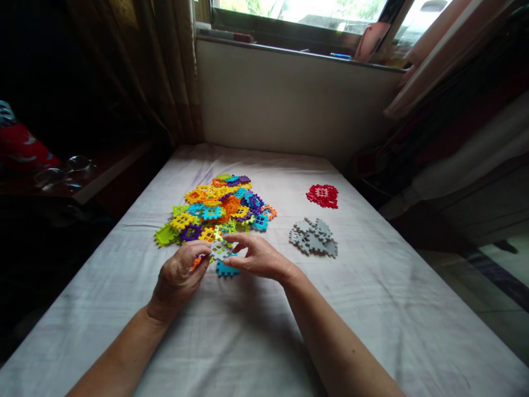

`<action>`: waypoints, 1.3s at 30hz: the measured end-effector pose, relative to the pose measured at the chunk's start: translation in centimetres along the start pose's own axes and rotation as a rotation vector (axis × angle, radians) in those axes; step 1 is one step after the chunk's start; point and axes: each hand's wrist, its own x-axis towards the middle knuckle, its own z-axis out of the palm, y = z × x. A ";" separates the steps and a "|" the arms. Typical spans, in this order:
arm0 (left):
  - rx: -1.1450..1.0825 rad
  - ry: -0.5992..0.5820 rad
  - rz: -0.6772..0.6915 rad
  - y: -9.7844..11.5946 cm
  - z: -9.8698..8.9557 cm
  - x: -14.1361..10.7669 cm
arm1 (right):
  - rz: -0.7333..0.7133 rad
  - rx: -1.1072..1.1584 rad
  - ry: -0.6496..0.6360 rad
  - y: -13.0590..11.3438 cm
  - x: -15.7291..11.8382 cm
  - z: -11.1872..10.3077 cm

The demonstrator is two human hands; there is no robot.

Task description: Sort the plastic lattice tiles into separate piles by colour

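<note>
A light grey interlocking building tile with a window-like cutout is held up between both hands. My left hand pinches its left edge with closed fingers. Thumb and forefinger of my right hand close around the right side of the same tile. Just behind the hands spreads a mixed pile of interlocking tiles in yellow, orange, purple, blue and green. One blue tile lies below the held tile, partly covered. Some orange shows beside my left fingers, mostly hidden.
On the right of the cloth-covered table lie a stack of grey tiles and, farther back, a stack of red tiles. A wall and window sill stand behind. Glasses rest on a side surface at left.
</note>
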 end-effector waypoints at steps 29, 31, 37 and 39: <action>0.408 -0.116 -0.403 -6.6 -1.3 -1.7 | 0.579 -0.800 0.419 6.3 -4.1 -11.9; 0.429 -0.178 -0.450 -7.3 -1.2 -2.2 | 0.550 -0.795 0.435 6.0 -4.0 -11.8; 0.360 -0.296 -0.375 -6.3 -0.3 -2.4 | 0.441 -0.795 0.388 4.6 -3.2 -10.5; 0.292 -0.301 -0.300 -5.5 -0.2 -2.1 | 0.415 -0.800 0.335 4.2 -2.9 -9.8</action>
